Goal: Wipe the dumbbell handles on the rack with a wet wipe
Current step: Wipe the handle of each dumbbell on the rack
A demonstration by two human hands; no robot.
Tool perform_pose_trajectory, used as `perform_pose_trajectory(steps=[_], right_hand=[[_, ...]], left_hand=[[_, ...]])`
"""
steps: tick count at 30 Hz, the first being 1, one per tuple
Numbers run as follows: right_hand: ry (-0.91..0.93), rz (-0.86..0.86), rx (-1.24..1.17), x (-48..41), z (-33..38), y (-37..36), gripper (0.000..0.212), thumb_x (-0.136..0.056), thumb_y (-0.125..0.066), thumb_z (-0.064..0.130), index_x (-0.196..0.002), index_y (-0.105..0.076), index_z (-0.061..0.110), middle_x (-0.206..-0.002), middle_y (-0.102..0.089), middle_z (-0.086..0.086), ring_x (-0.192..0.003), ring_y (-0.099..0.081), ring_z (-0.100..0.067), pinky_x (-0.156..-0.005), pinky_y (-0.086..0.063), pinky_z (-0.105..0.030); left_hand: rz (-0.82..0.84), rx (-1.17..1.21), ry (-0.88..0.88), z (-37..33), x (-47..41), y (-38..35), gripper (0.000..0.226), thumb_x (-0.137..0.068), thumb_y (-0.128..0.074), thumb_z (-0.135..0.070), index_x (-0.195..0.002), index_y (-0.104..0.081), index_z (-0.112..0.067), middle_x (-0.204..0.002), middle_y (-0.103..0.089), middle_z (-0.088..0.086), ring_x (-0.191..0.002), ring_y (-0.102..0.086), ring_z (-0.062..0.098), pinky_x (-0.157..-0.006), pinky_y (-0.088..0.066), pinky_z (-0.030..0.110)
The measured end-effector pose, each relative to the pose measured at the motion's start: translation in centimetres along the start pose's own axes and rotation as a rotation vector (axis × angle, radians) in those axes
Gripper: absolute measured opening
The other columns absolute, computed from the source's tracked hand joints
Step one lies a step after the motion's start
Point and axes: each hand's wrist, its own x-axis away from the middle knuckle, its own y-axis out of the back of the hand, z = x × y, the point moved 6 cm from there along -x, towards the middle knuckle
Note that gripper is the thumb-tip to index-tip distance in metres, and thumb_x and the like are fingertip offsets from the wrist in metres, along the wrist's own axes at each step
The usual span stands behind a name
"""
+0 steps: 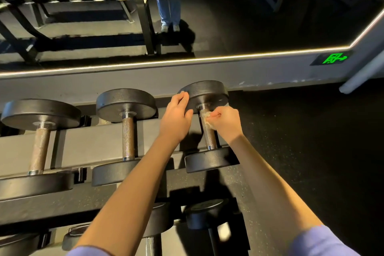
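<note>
Dumbbell handles on the upper tier of the rack (93, 141) number three: left handle (40, 147), middle handle (128, 137) and right handle (208, 137); at least two lower-tier dumbbells (204, 213) show, partly hidden by the arms. One wet wipe (204, 117) sits round the far end of the right handle, pinched there in the grip of the right hand (225, 119), while the left hand (176, 116) clasps the rim of that dumbbell's far head (207, 91), apparently to steady it. The step in hand is judged to be wiping this handle; the next move calls for drawing the wipe along the knurling toward the near head.
</note>
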Motion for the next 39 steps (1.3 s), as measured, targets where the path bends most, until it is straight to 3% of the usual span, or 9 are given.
perform_pose_trajectory(steps=[3,7,11,14,22,25,31,35,39], right_hand=[[-0.106,0.163,0.077,1.6,-0.9,0.2,0.023,-0.082,-0.069,0.017,-0.062,-0.060,0.013,-0.064,-0.058,-0.001,-0.062,-0.054,-0.011,-0.068,-0.049,-0.029],[-0.136,0.339,0.268,2.8,-1.0,0.1,0.017,-0.081,-0.071,0.022,-0.081,-0.072,0.004,-0.084,-0.069,-0.012,-0.084,-0.063,-0.022,-0.081,-0.052,-0.036],[-0.140,0.046,-0.004,4.0,-0.5,1.9,0.007,-0.083,-0.070,0.019,-0.078,-0.070,0.014,-0.072,-0.064,0.003,-0.068,-0.059,-0.009,-0.070,-0.052,-0.027],[-0.164,-0.176,-0.215,6.2,0.1,4.0,0.013,-0.086,-0.068,0.016,-0.099,-0.071,0.017,-0.090,-0.066,0.005,-0.078,-0.059,-0.001,-0.067,-0.046,-0.010],[-0.160,-0.335,-0.529,16.6,-1.9,4.6,0.012,-0.084,-0.070,0.011,-0.095,-0.071,0.014,-0.081,-0.067,0.003,-0.068,-0.060,0.004,-0.062,-0.045,-0.007],[-0.240,-0.287,-0.549,20.3,-5.0,2.8,0.008,-0.084,-0.067,0.012,-0.082,-0.072,0.018,-0.069,-0.058,0.001,-0.056,-0.048,0.003,-0.054,-0.040,-0.009],[-0.352,-0.161,-0.446,26.1,-13.3,-2.8,0.004,-0.082,-0.072,0.021,-0.078,-0.072,0.021,-0.076,-0.070,0.001,-0.075,-0.067,-0.018,-0.071,-0.056,-0.042],[-0.371,-0.081,-0.285,28.5,-18.4,-5.8,0.017,-0.082,-0.073,0.016,-0.083,-0.067,0.031,-0.082,-0.071,0.006,-0.077,-0.068,-0.013,-0.075,-0.057,-0.040],[-0.398,-0.017,-0.312,30.1,-21.2,-7.2,0.017,-0.083,-0.072,0.017,-0.082,-0.064,0.032,-0.083,-0.070,0.009,-0.079,-0.066,-0.004,-0.079,-0.055,-0.029]], left_hand=[[-0.005,0.006,-0.008,-0.1,0.2,-0.2,0.052,-0.099,-0.046,-0.022,-0.148,-0.030,-0.017,-0.151,-0.027,-0.001,-0.135,-0.032,0.017,-0.107,-0.035,0.033],[-0.009,0.047,-0.002,-0.2,0.7,-0.2,0.051,-0.099,-0.046,-0.021,-0.147,-0.032,-0.014,-0.148,-0.031,0.002,-0.132,-0.035,0.018,-0.106,-0.034,0.031],[-0.006,0.113,-0.005,0.0,2.5,0.0,0.041,-0.098,-0.048,-0.019,-0.137,-0.046,-0.006,-0.134,-0.045,0.007,-0.124,-0.044,0.020,-0.103,-0.034,0.027],[-0.069,0.200,0.004,0.0,5.4,0.5,0.035,-0.098,-0.048,-0.017,-0.132,-0.051,-0.007,-0.126,-0.050,0.005,-0.117,-0.047,0.015,-0.098,-0.034,0.023],[-0.236,0.261,0.023,2.1,16.1,-0.6,0.022,-0.097,-0.048,-0.008,-0.116,-0.059,-0.011,-0.109,-0.051,-0.004,-0.100,-0.048,0.006,-0.091,-0.038,0.021],[-0.137,0.201,0.056,3.8,19.6,-3.4,0.020,-0.096,-0.049,-0.008,-0.112,-0.061,-0.010,-0.105,-0.054,-0.001,-0.099,-0.053,0.013,-0.089,-0.038,0.021],[0.301,0.033,0.120,6.4,25.1,-11.3,0.037,-0.099,-0.046,-0.019,-0.135,-0.049,-0.011,-0.131,-0.051,0.003,-0.122,-0.048,0.018,-0.100,-0.030,0.018],[0.476,-0.079,0.137,7.5,26.7,-15.0,0.054,-0.101,-0.042,-0.025,-0.150,-0.024,-0.015,-0.156,-0.024,0.001,-0.143,-0.024,0.017,-0.115,-0.018,0.025],[0.497,-0.146,0.131,8.4,27.6,-17.6,0.057,-0.101,-0.043,-0.027,-0.151,-0.021,-0.011,-0.160,-0.012,0.002,-0.145,-0.018,0.018,-0.116,-0.014,0.025]])
